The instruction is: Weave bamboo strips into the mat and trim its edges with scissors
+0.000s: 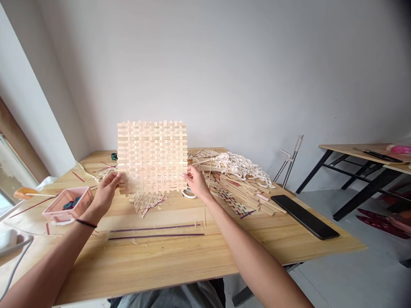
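Note:
A square mat woven from pale wooden strips point(152, 156) is held upright above the table. My left hand point(107, 188) pinches its lower left edge, and my right hand point(195, 182) grips the lower right edge between thumb and fingers. Short strip ends stick out around the mat's border. Below it on the tabletop lies a smaller woven piece point(146, 203), partly hidden by the mat. Two thin purple strips point(157, 235) lie nearly parallel, closer to me.
A pink plastic basket point(68, 209) with dark round items stands on the wooden table point(154, 265) at left. Loose wooden strips point(247, 192), a white cord heap point(242, 164) and a colourful woven piece point(231, 201) lie right. A black phone point(305, 216) rests near the right edge.

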A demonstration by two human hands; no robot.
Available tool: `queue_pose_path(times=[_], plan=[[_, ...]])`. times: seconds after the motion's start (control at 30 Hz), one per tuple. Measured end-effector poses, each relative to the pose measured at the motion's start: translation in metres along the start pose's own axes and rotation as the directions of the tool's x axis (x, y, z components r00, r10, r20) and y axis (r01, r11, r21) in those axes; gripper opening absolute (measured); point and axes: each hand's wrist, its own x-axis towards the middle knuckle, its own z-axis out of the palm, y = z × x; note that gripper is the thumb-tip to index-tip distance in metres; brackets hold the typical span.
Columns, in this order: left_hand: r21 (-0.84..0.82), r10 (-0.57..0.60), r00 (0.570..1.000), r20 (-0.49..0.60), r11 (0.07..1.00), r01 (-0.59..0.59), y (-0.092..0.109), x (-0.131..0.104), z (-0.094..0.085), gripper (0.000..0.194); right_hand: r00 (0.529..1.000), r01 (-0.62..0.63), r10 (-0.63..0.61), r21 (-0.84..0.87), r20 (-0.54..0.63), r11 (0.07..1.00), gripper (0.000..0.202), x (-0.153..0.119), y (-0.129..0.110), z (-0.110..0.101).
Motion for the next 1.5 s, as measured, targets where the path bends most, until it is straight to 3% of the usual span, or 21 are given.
queue_pose_path(times=[0.1, 0.23, 0.63, 0.9, 1.13, 1.5], plan=[[-0.141, -0.109, 0.992, -0.057, 0.985, 0.100, -0.003, 0.004, -0.002, 0.045, 0.999, -0.008, 0.006, 0.055, 0.043, 0.998, 0.027, -0.001, 0.000, 0.002], [-0.164, -0.140, 0.986, -0.093, 0.979, 0.124, 0.000, 0.006, -0.003, 0.041, 0.996, -0.025, 0.017, 0.096, 0.083, 0.995, 0.028, -0.002, 0.002, 0.004], [-0.207, -0.126, 0.988, -0.087, 0.973, 0.106, 0.003, 0.008, -0.006, 0.039, 0.991, -0.078, 0.058, 0.170, 0.119, 0.982, 0.028, -0.001, 0.009, 0.007], [-0.201, -0.118, 0.982, -0.151, 0.976, 0.086, -0.002, 0.012, -0.009, 0.038, 0.990, -0.071, 0.050, 0.156, 0.135, 0.985, 0.030, -0.005, 0.007, 0.011], [-0.252, -0.110, 0.975, -0.192, 0.966, 0.059, 0.000, 0.013, -0.008, 0.027, 0.988, -0.069, 0.043, 0.179, 0.147, 0.981, 0.031, -0.005, 0.006, 0.012], [-0.371, -0.192, 0.969, -0.156, 0.920, 0.123, 0.011, 0.009, -0.005, 0.025, 0.987, -0.095, 0.066, 0.203, 0.145, 0.975, 0.035, -0.005, 0.007, 0.012]])
